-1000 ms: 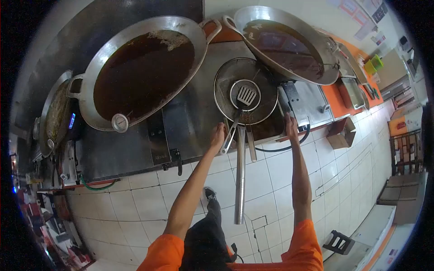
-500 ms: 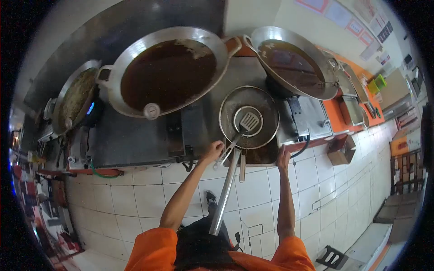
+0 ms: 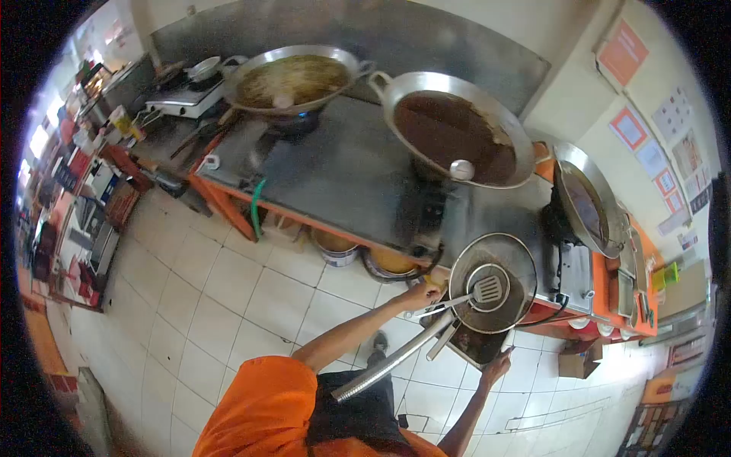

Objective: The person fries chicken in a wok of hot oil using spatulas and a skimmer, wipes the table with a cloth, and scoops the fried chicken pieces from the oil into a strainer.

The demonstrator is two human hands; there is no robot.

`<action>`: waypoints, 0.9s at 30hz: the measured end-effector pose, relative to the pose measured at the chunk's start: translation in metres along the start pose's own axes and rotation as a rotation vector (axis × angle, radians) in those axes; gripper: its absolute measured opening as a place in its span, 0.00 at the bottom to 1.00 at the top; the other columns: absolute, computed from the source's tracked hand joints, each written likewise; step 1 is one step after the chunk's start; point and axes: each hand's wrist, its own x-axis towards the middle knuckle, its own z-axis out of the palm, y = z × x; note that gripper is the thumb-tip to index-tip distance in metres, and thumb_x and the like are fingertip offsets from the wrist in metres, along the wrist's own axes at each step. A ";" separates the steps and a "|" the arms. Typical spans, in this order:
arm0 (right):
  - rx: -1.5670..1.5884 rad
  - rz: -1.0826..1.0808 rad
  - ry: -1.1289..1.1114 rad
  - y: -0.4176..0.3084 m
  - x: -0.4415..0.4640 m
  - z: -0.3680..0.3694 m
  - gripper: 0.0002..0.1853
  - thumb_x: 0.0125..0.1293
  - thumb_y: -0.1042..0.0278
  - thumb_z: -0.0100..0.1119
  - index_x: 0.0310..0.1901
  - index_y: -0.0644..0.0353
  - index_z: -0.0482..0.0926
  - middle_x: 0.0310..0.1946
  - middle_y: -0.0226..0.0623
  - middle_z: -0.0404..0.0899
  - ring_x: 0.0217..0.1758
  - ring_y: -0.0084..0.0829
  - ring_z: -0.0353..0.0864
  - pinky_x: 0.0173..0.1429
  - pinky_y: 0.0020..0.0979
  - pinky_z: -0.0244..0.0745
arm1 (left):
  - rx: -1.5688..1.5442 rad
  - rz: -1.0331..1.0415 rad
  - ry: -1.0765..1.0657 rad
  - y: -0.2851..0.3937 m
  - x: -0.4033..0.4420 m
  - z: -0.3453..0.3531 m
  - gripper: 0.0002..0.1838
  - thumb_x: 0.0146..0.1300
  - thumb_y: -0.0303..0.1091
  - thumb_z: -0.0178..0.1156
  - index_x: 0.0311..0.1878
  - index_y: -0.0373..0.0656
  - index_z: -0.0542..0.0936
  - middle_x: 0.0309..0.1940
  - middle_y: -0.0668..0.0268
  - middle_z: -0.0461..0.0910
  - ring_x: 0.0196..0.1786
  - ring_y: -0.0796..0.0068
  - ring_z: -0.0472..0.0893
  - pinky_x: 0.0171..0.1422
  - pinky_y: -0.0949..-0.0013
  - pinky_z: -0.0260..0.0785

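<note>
A dark rectangular tray [image 3: 474,347] is held off the worktop's front edge between my hands. My left hand [image 3: 425,292] is closed at its left side, partly behind utensil handles. My right hand [image 3: 499,366] grips the opposite side near the front corner. Across the tray lies a large round mesh strainer [image 3: 520,305], its long metal handle [image 3: 392,361] reaching toward my body. A smaller strainer [image 3: 481,303] sits inside it, and a slotted spatula [image 3: 489,289] rests on top. A shorter handle sticks out beside the long one.
On the steel worktop [image 3: 327,164] stand a middle wok of dark oil [image 3: 449,137], a left wok of bubbling oil [image 3: 293,80] over a blue flame, and a right wok [image 3: 585,202]. Buckets [image 3: 335,247] sit underneath. A cardboard box [image 3: 580,358] is on the tiled floor.
The tray with the strainers and spatula has come away from the worktop, held in both hands. My view has turned left, showing more of the left wok and the stove beyond.
</note>
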 end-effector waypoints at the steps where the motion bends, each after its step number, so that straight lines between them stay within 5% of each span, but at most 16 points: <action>1: -0.011 0.019 0.004 0.004 -0.022 0.004 0.31 0.63 0.48 0.33 0.11 0.68 0.61 0.07 0.31 0.59 0.15 0.22 0.52 0.18 0.32 0.50 | -0.002 -0.030 0.006 0.001 -0.024 -0.010 0.12 0.56 0.38 0.49 0.35 0.38 0.73 0.26 0.59 0.75 0.29 0.68 0.74 0.35 0.68 0.64; 15: -0.141 -0.045 -0.064 -0.041 -0.251 0.057 0.30 0.63 0.53 0.36 0.08 0.68 0.56 0.05 0.34 0.51 0.13 0.25 0.47 0.17 0.36 0.44 | 0.036 -0.196 0.143 -0.005 -0.276 -0.154 0.12 0.57 0.38 0.49 0.31 0.38 0.72 0.24 0.58 0.73 0.28 0.68 0.73 0.35 0.67 0.63; 24: -0.049 -0.181 -0.235 -0.149 -0.246 0.165 0.29 0.63 0.52 0.34 0.11 0.66 0.55 0.07 0.32 0.49 0.15 0.24 0.46 0.19 0.35 0.44 | -0.010 -0.214 0.306 -0.019 -0.271 -0.273 0.11 0.56 0.36 0.49 0.30 0.37 0.71 0.23 0.59 0.73 0.27 0.71 0.72 0.34 0.70 0.63; 27: -0.082 -0.190 -0.233 -0.164 -0.228 0.220 0.28 0.64 0.54 0.33 0.11 0.67 0.59 0.06 0.39 0.56 0.13 0.27 0.49 0.18 0.35 0.46 | 0.031 -0.254 0.321 -0.029 -0.243 -0.318 0.11 0.56 0.37 0.50 0.30 0.37 0.71 0.23 0.59 0.73 0.27 0.71 0.72 0.33 0.70 0.63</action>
